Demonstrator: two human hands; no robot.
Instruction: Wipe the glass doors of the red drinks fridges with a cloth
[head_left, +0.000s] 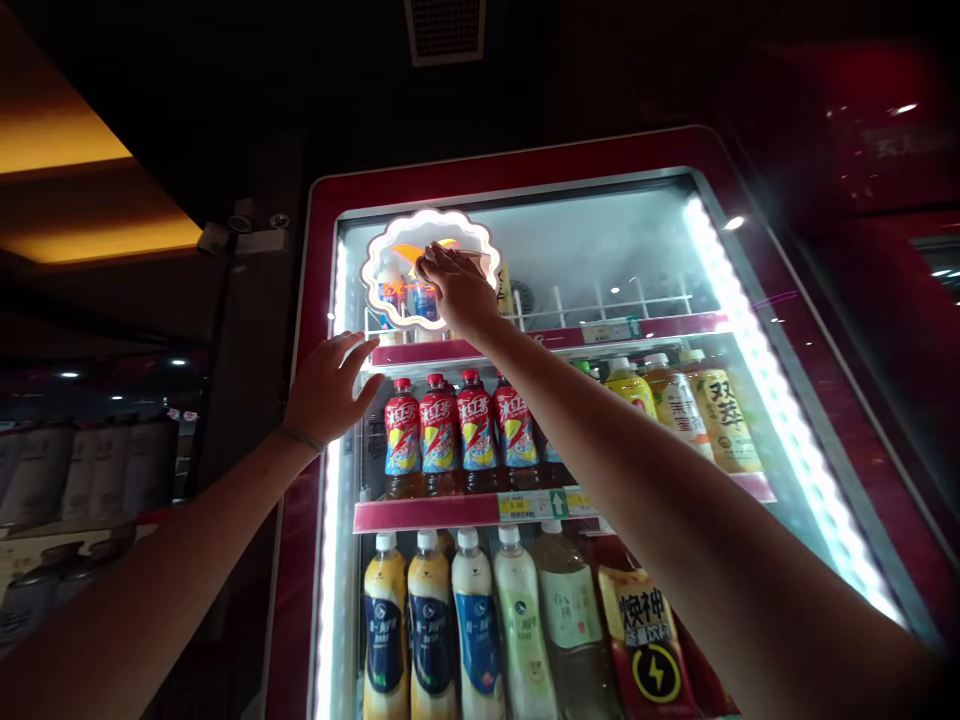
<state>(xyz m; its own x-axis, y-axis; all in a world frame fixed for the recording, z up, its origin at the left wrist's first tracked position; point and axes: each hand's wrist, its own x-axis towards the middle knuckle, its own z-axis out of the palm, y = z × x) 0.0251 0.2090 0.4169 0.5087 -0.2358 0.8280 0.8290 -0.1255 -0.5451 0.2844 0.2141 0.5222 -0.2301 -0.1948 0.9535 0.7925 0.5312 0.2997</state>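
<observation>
A drinks fridge with a red frame [501,172] and a glass door [592,235] stands before me. My right hand [457,285] reaches up to the glass, over the right half of a glowing scalloped sign [375,232]. Its fingers are bent and close together; whatever may be under them is hidden. At the door's left edge, my left hand [334,385] is raised with its fingers apart and holds nothing. Behind the glass, red-capped tea bottles [403,430] stand in a row just right of that hand.
White-capped bottles [429,625] line the lower shelf, and yellow bottles [716,410] stand at the middle shelf's right. Price labels [517,506] run along the shelf edge. Grey containers [97,470] fill a dark rack at left. A vent [446,30] is overhead.
</observation>
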